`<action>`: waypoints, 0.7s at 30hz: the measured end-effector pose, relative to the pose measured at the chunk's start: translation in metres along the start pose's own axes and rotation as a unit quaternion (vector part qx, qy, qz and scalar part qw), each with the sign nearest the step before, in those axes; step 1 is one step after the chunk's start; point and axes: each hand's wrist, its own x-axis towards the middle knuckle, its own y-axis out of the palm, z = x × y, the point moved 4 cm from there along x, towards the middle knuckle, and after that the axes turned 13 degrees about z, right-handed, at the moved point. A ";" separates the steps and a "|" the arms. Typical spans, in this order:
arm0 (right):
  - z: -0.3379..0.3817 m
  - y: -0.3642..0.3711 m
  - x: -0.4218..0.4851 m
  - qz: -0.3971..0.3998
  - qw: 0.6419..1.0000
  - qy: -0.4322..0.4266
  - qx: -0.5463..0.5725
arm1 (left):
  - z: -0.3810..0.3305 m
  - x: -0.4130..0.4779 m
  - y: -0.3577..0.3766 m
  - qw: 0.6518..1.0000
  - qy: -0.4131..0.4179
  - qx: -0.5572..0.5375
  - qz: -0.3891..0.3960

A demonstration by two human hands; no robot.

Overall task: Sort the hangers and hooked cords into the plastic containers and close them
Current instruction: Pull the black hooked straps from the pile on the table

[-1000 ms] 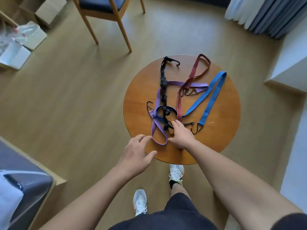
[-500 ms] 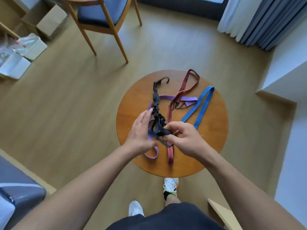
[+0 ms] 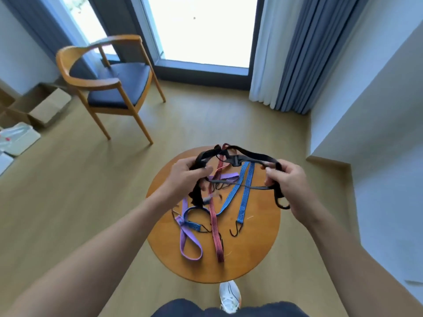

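Both hands are up over the round worktop (image 3: pixel 258 248), centre of frame. The left hand (image 3: pixel 185 172) has its fingers curled round a bunched end of the black cord (image 3: pixel 249 154); the right hand (image 3: pixel 286 179) pinches the other end, with a black hook (image 3: pixel 282 203) dangling below it and the cord stretched between them, clear of the wood. On the worktop beneath lie three hooked cords, overlapping: one purple cord (image 3: pixel 185 243), one red cord (image 3: pixel 215 229), one blue cord (image 3: pixel 243 202), so four cords in all.

A light wood-plank floor (image 3: pixel 68 202) carries a round wooden surface (image 3: pixel 258 248) and a curved-back wooden armchair with a dark blue seat (image 3: pixel 119 88). A tall glazed door (image 3: pixel 201 30) admits bright daylight. A white sheer curtain (image 3: pixel 263 65) and a grey-blue pleated curtain (image 3: pixel 304 65) hang to its right, next to a plain white wall (image 3: pixel 377 99).
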 end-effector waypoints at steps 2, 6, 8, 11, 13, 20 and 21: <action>-0.012 0.005 -0.005 -0.018 0.999 0.041 -0.023 | -0.022 -0.013 0.009 0.998 -0.019 -0.009 0.057; -0.016 0.026 -0.035 -0.057 0.998 0.003 -0.041 | -0.047 -0.039 0.034 0.984 -0.089 0.008 0.156; -0.008 0.043 -0.056 -0.009 0.999 -0.049 0.007 | -0.052 -0.051 0.047 0.976 -0.091 0.082 0.179; 0.002 0.083 -0.092 0.168 0.971 -0.097 0.143 | -0.064 -0.072 0.064 0.963 -0.024 0.128 0.237; 0.002 0.105 -0.118 0.198 0.948 -0.100 0.226 | -0.075 -0.089 0.072 0.960 0.032 0.097 0.262; -0.031 0.164 -0.198 0.101 0.982 -0.069 0.146 | -0.087 -0.145 0.079 0.942 0.089 -0.079 0.314; -0.034 0.168 -0.212 0.080 0.985 -0.065 0.139 | -0.084 -0.150 0.079 0.941 0.088 -0.077 0.317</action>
